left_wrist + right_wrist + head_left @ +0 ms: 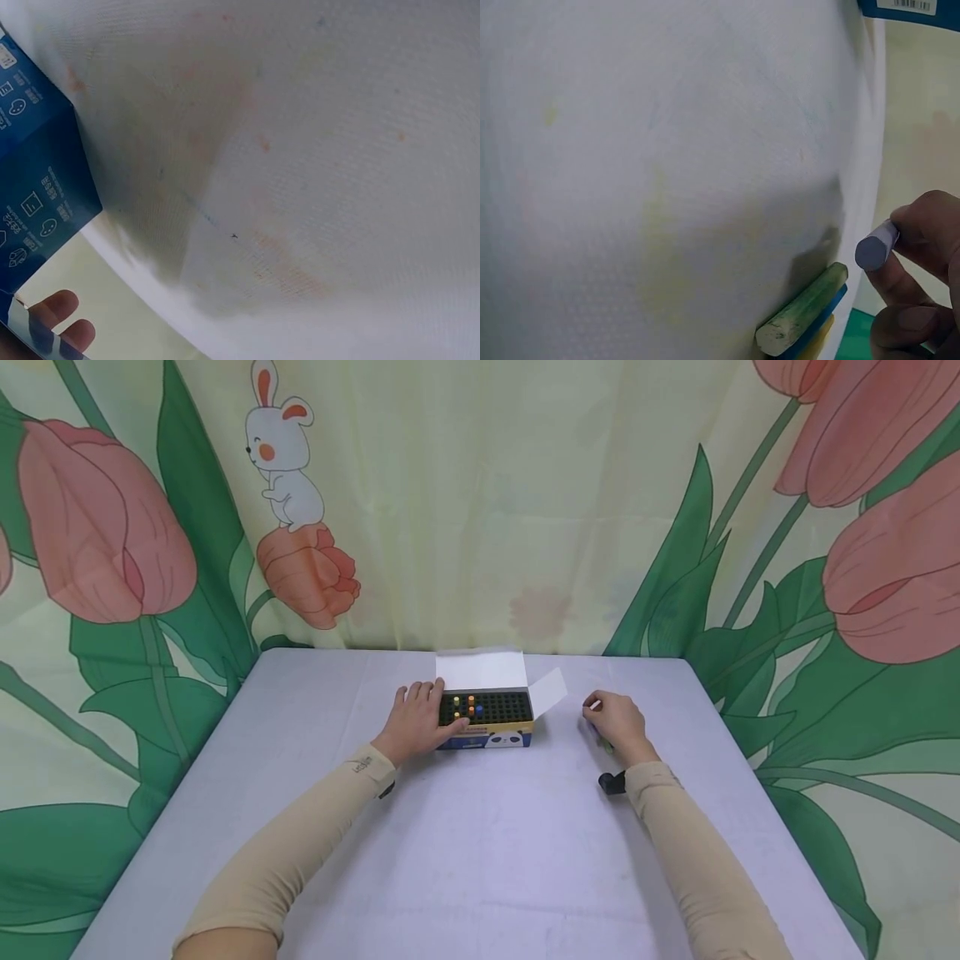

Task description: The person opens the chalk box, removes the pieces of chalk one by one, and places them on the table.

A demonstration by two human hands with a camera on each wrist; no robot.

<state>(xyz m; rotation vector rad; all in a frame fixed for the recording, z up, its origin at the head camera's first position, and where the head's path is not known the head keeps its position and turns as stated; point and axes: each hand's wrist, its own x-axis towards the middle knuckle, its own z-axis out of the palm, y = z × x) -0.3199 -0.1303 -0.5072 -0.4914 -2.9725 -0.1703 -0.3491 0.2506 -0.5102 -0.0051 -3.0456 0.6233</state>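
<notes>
Grey chalk (877, 246), right hand (618, 720) hiding one end, yellow stick (819, 341) cropped

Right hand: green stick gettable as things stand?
Probably yes: the green stick lies uncovered near the right hand, though that hand already pinches a purplish-grey stick.

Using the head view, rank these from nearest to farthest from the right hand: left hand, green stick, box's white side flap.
1. Green stick: on the table, close by the right hand.
2. White side flap: right end of the box.
3. Left hand: farther left, at the box's left end.
</notes>
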